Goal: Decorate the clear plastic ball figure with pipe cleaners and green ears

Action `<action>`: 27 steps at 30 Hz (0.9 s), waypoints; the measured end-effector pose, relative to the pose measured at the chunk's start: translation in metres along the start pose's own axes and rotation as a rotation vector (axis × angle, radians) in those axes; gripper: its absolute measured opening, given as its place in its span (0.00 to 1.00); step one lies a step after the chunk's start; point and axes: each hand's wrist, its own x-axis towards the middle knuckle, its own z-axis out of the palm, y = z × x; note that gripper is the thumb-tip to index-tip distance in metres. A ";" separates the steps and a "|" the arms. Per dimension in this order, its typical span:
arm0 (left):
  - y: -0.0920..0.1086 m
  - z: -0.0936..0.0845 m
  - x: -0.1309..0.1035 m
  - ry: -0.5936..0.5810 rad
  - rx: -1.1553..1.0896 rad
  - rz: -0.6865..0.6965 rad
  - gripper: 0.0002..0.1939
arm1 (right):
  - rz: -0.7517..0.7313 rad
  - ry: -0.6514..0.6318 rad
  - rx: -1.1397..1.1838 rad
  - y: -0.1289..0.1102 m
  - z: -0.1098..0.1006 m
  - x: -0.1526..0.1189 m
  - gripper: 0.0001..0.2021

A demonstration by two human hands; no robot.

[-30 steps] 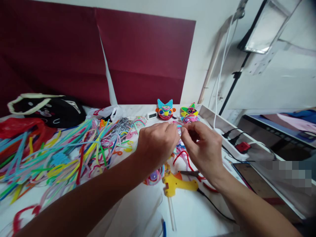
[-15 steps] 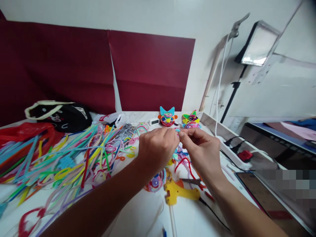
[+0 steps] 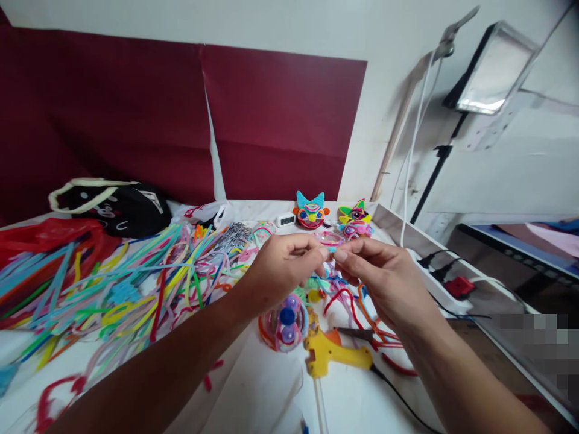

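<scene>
My left hand [image 3: 289,260] and my right hand [image 3: 373,265] are raised over the middle of the table, fingertips nearly meeting. Between them is a small light-blue piece [image 3: 332,249], pinched by both thumbs and forefingers; its shape is too small to tell. Below my left hand lies a round pink and purple piece [image 3: 286,325] with a blue ball at its centre. Beside it is a yellow glue gun [image 3: 335,354] with its cable running to the lower right. Scissors [image 3: 357,333] lie just behind the glue gun, partly over red fuzzy stems.
Many coloured fuzzy stems [image 3: 131,289] cover the left side, near a black bag [image 3: 122,211]. Two colourful animal-face figures [image 3: 311,212] [image 3: 355,218] stand at the back beside a small digital display [image 3: 285,220]. A power strip [image 3: 436,283] is at the right, below a lamp [image 3: 495,69].
My left hand has turned and its fingers have loosened, showing the light-blue piece between the fingertips. More of the round pink piece shows. The view has shifted slightly.
</scene>
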 end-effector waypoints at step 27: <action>-0.055 -0.032 -0.003 -0.014 -0.193 -0.116 0.09 | 0.361 -0.278 -0.043 0.024 0.016 0.038 0.09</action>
